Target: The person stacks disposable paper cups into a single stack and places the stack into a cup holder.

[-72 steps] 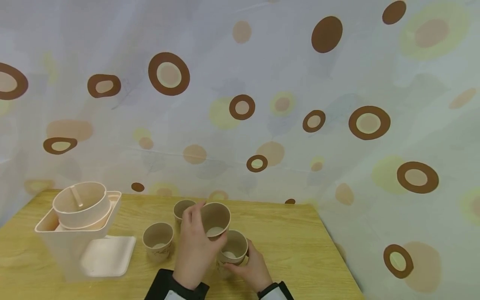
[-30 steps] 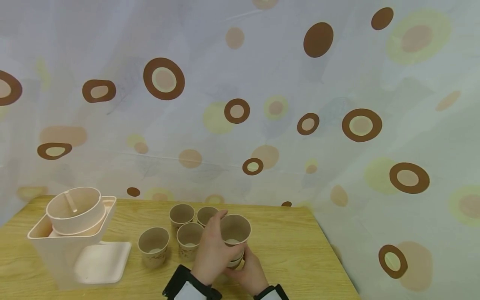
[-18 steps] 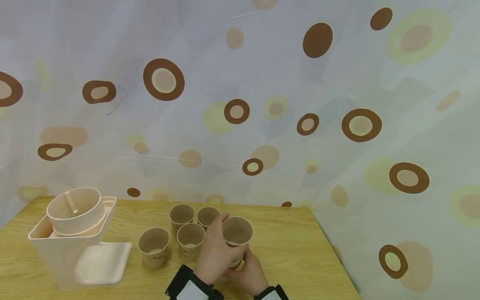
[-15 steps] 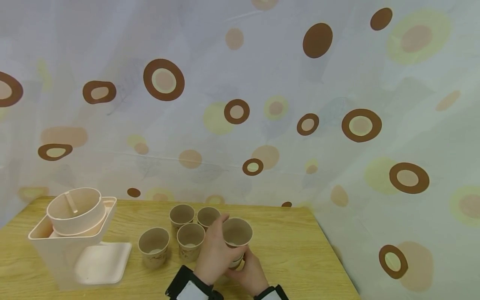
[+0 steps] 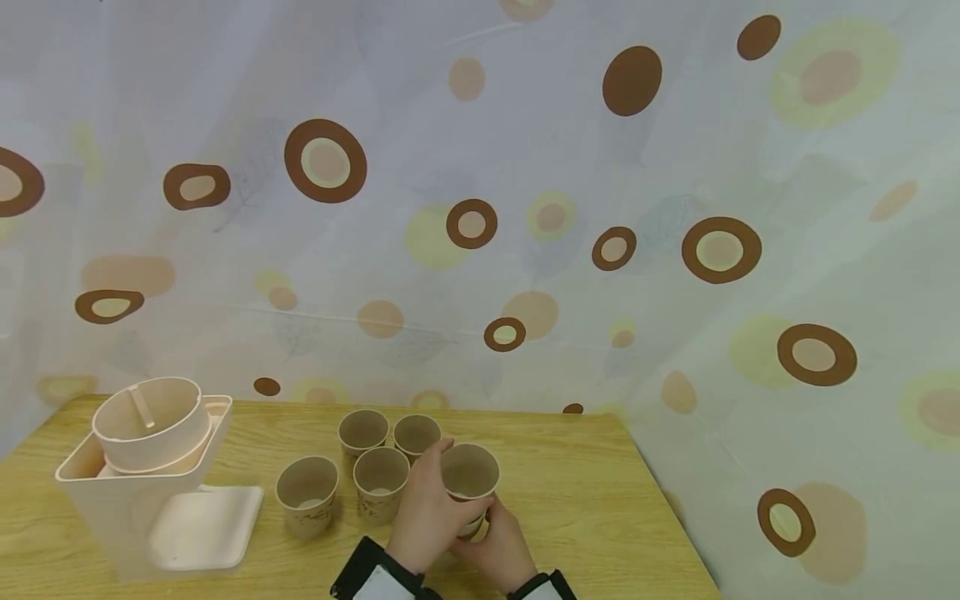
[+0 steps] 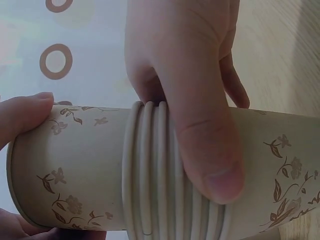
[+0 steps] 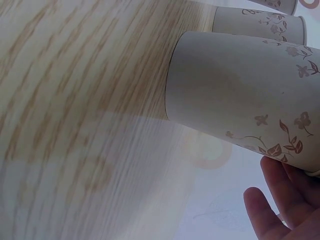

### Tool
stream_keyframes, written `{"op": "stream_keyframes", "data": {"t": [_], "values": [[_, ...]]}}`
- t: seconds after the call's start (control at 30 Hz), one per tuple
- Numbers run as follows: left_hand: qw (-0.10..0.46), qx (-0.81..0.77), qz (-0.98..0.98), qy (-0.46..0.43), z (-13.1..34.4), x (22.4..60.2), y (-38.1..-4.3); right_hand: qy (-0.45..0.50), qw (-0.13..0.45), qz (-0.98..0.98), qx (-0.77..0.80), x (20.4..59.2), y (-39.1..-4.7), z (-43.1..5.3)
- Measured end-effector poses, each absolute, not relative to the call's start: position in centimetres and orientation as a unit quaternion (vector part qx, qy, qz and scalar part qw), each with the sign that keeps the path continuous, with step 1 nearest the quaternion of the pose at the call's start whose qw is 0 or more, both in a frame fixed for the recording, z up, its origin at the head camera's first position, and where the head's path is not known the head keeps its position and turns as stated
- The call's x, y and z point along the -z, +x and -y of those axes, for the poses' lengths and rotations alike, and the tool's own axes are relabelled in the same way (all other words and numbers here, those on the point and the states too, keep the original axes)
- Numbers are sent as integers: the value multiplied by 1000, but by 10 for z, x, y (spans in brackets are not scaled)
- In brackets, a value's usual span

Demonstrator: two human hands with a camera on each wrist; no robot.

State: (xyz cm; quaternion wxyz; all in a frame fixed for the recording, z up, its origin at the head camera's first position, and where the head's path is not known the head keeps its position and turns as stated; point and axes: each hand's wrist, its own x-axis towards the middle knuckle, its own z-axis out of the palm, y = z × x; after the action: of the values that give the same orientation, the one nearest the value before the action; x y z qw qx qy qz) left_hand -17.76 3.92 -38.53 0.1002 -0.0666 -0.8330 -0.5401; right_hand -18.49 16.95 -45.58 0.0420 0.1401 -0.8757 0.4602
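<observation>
Head view: the left hand [image 5: 427, 510] grips the top cup [image 5: 470, 471] near its rim, fingers curled round the side. Just below, the right hand [image 5: 501, 546] clasps the stack [image 5: 473, 527], mostly hidden behind both hands. The top cup sits a little lower than half a second ago, and slightly further left. Against the oldest frame, where the left hand held a cup over another in the right, the hands are now closer together and four loose cups [image 5: 307, 496] show on the table [image 5: 585, 517] instead of two. The bin [image 5: 123, 512], with the pot [image 5: 150, 450] in it and the tray [image 5: 213, 533] beside it, is as before.

Left wrist: the top cup is partly nested in the stack, held at its wide end by the left hand's fingertips. The right hand's thumb [image 6: 215, 160] lies across several close-set rims [image 6: 145, 170]. The print is brown leaves and flowers; script-like strokes at the right edge cannot be read.

Right wrist: the stack's base end is tilted; whether it touches the table cannot be told. Fingers [image 7: 285, 195] touch its printed side.
</observation>
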Motion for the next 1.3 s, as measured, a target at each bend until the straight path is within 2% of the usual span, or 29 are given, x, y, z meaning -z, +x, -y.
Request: {"op": "stream_keyframes", "data": {"t": [0.33, 1.3], "values": [[118, 540, 831, -70, -40, 390, -179, 141, 44, 878, -456, 455, -184, -169], [123, 550, 823, -71, -39, 400, -176, 137, 32, 871, -471, 455, -183, -169]]}}
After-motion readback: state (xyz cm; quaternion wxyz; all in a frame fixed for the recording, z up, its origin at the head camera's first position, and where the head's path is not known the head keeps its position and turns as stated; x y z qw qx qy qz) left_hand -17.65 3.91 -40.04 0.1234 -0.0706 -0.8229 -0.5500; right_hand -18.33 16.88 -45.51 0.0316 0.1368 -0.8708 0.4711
